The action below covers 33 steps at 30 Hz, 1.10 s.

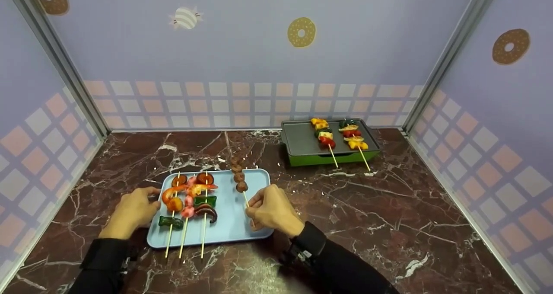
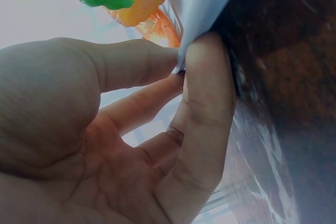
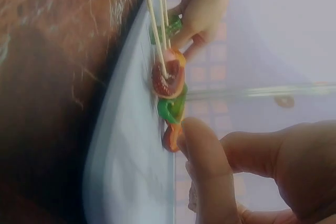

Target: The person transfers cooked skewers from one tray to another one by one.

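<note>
My right hand pinches the bare stick end of a meatball skewer over the right part of a light-blue tray. The brown balls point away from me, toward the tray's far edge. With thumb and fingers, my left hand grips the tray's left rim; the left wrist view shows the pale rim between them. Three more skewers lie side by side on the tray's left half: a shrimp skewer, a pink-ball skewer, and one with green pepper and a tentacle.
A green grill with a grey top stands at the back right. Two vegetable skewers, one on the left and one on the right, lie on it, sticks overhanging the front. The dark marble table is bounded by patterned walls.
</note>
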Each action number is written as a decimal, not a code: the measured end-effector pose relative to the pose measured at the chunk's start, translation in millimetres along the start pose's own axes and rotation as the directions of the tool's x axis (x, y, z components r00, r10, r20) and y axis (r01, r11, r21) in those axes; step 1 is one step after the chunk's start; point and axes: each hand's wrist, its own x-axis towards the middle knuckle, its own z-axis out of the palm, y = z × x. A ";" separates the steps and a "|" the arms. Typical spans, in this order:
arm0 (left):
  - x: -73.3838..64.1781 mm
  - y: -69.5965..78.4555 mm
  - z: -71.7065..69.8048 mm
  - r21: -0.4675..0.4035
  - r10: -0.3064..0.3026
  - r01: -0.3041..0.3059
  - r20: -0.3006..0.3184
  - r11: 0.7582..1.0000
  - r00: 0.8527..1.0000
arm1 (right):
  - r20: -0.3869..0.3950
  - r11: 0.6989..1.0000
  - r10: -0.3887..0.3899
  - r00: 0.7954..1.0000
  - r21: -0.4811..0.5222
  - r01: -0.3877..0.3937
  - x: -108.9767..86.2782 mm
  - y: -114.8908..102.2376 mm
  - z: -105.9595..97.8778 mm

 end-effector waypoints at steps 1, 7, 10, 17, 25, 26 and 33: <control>0.0 0.0 0.3 -0.002 0.001 -0.001 -0.001 1.000 1.000 | 0.007 1.000 0.000 1.000 0.002 0.000 -0.8 -0.5 1.4; -1.0 0.8 1.5 -0.008 0.013 -0.013 -0.004 1.000 1.000 | 0.011 0.998 -0.007 1.000 -0.069 0.008 -5.2 -2.3 10.9; -1.5 1.3 1.6 -0.003 0.014 -0.014 -0.001 1.000 1.000 | 0.021 0.999 0.012 1.000 -0.033 -0.012 -7.5 -3.3 15.9; -2.6 1.6 -0.5 0.002 0.016 -0.016 -0.011 1.000 1.000 | 0.090 0.985 0.100 0.991 0.133 -0.111 -12.4 -8.5 27.7; -2.0 0.3 1.4 -0.006 0.023 -0.024 -0.026 1.000 0.999 | 0.124 0.969 0.162 0.979 0.169 -0.182 -16.4 -14.3 38.7; -2.0 0.2 1.5 -0.005 0.027 -0.028 -0.028 1.000 0.999 | 0.127 0.966 0.168 0.977 0.178 -0.190 -16.9 -15.0 39.9; -1.4 0.1 1.0 -0.008 0.026 -0.026 -0.019 1.000 0.999 | 0.143 0.954 0.203 0.969 0.195 -0.229 -19.4 -18.8 47.7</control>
